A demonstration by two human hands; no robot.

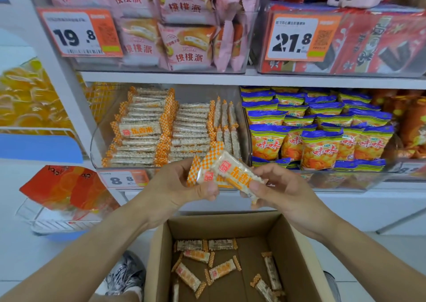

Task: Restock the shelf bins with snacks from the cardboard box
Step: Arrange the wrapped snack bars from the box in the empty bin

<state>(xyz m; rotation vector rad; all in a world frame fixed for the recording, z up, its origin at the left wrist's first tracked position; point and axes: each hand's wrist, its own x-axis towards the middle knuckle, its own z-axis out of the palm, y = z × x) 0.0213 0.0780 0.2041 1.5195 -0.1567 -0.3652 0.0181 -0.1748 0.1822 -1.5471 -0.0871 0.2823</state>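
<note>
Holding a small bunch of rice bars (227,173) between them, the left hand (182,192) is pinching the checkered end while the right hand (280,189) is gripping the other end, both curled around the packets. Just beyond the hands, the clear shelf bin (101,161) is already looking mostly stacked, with a gap at its front right. Below the hands, the cardboard box (297,260) is holding only a scatter of loose bars (221,270), so the restock seems to be nearing its end.

White shelving (161,76) is seen across the view, with a white upright (69,89) at its left; a pale floor (46,255) is evenly lit below
</note>
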